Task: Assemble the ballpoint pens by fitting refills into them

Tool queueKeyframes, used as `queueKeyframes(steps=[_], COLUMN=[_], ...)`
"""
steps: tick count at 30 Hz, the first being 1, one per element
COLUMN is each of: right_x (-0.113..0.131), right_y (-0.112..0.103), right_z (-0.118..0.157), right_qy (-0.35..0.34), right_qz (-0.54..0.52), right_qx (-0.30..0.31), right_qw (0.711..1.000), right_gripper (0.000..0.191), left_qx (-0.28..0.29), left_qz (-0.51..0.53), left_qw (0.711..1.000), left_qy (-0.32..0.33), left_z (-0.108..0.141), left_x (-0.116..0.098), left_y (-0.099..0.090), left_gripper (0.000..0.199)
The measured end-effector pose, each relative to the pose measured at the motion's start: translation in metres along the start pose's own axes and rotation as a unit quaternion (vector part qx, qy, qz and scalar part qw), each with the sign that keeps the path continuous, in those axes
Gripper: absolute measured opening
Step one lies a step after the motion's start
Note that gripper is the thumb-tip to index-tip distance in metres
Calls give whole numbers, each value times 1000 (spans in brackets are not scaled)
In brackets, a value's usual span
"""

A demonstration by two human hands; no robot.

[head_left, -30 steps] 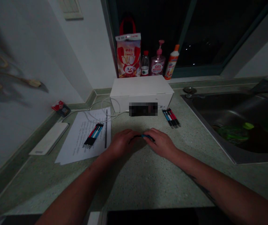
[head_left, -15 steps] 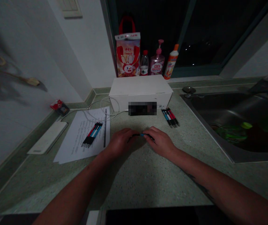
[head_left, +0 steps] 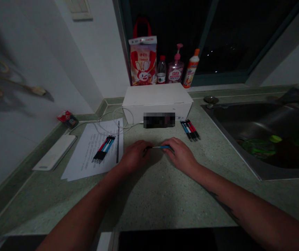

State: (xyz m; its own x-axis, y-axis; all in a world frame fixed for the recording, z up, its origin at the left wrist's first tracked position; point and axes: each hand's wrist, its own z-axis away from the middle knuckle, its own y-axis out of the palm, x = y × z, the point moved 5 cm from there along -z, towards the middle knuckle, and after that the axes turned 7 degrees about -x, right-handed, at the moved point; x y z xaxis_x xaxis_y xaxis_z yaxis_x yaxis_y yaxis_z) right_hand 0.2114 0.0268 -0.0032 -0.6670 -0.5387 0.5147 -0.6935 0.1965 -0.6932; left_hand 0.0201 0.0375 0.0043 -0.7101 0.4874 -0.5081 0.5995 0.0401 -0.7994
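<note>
Over the middle of the counter, my left hand point(head_left: 137, 153) is closed on the dark front part of a pen. My right hand point(head_left: 179, 153) pinches the pen's blue barrel point(head_left: 165, 147). Between them a thin, pale refill point(head_left: 156, 147) bridges the gap, so the two parts stand apart. To the left, several pens point(head_left: 104, 149) in red, white and blue with black grips lie side by side on printed paper point(head_left: 86, 153). Another row of pens point(head_left: 190, 130) lies on the counter beyond my right hand.
A white box point(head_left: 157, 96) stands at the back with a blurred dark object point(head_left: 159, 120) before it. A white cable point(head_left: 113, 132) crosses the paper near a white power bank-like slab point(head_left: 55, 153). A steel sink point(head_left: 230, 146) is on the right. Bottles point(head_left: 175, 71) line the window sill.
The pen's two parts have drawn apart, and the thin refill now shows between my hands. My right hand has shifted slightly. The pens on the counter and paper stay put.
</note>
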Motion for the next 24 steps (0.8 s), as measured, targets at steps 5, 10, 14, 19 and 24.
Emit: queueKeyframes(steps=[5, 10, 14, 19, 24], right_x=[-8, -19, -24, -27, -19], right_y=[-6, -12, -13, -9, -7], right_z=[-1, -4, -5, -5, -6], right_qy=[37, 98, 114, 128, 96], right_qz=[-6, -59, -99, -122, -139], right_qx=[-49, -116, -137, -136, -90], right_qw=[998, 987, 979, 975, 981], right_gripper=[15, 26, 29, 28, 27], left_qx=[-44, -54, 11, 89, 87], left_qz=[-35, -16, -16, -9, 32], left_qw=[996, 995, 1000, 994, 994], left_qy=[-73, -77, -17, 63, 54], left_z=[-3, -3, 0, 6, 8], left_x=[7, 8, -3, -23, -28], left_y=[-14, -15, 0, 15, 18], left_gripper=[18, 15, 14, 11, 9])
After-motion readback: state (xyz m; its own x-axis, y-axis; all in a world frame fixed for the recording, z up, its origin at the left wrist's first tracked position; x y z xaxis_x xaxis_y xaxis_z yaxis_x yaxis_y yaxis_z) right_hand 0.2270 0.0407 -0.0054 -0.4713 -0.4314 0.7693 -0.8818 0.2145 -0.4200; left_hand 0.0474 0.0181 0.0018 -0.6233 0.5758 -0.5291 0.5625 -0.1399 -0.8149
